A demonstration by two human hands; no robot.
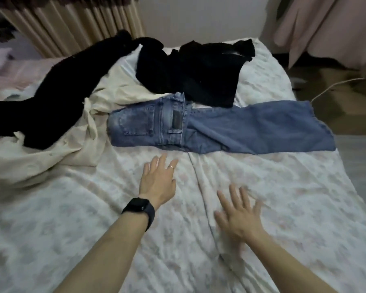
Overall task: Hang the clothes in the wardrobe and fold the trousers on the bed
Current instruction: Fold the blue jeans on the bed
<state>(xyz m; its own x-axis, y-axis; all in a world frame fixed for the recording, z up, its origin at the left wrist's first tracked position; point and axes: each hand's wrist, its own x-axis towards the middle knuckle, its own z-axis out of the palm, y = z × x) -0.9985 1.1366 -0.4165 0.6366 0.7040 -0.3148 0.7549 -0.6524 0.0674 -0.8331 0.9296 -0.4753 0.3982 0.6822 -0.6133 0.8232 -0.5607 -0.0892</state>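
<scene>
Your left hand [157, 180] wears a thin gold-toned ring [172, 167] on one finger. A black watch [138, 209] with a dark square face and a wide black strap sits on that wrist. Your right hand [239, 218] shows blurred. Both forearms are bare.

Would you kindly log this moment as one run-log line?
left hand open, near jeans | right hand open, blurred | jeans across bed, ungripped | black garment behind, unhung
</scene>
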